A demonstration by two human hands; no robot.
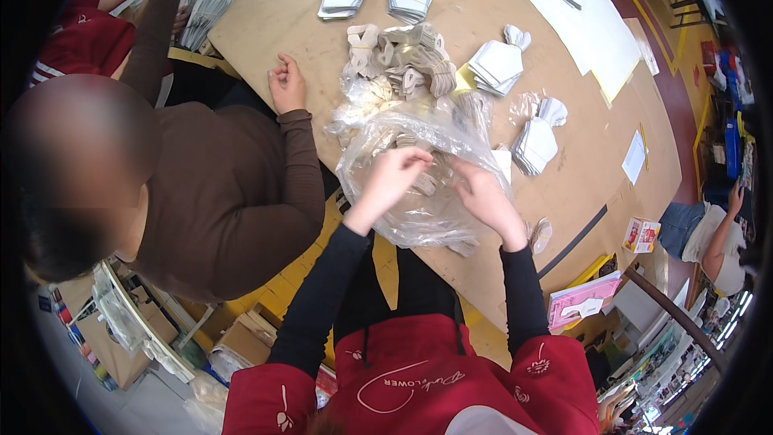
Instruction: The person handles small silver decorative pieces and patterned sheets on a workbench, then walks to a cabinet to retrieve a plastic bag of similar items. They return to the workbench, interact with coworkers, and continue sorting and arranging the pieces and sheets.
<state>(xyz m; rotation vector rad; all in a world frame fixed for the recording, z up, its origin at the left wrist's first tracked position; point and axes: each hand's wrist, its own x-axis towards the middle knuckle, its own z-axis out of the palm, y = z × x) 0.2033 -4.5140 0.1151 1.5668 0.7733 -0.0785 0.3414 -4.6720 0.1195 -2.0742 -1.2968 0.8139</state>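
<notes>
Bag of clear film (403,227) is located at the near edge of the desk (584,165), loosely crumpled, with beige pieces (423,183) showing inside. Left hand (394,180) is held over the bag with thumb and fingertips brought close together; whether film or a piece is pinched there cannot be made out. Right hand (485,197) is set at the bag from the other side, fingers bent inward; its grasp is partly hidden by film and is likewise undetermined. Beige bundles (440,74) are piled just beyond the bag, and white stacks (535,147) are set out beyond and to the right. A co-worker's hand (287,87) is seen at the desk, apart from the bag. Step in hand is judged to be handling of the bag's contents. For the next move, a secure hold, with film kept clear of the fingers, is judged necessary.
</notes>
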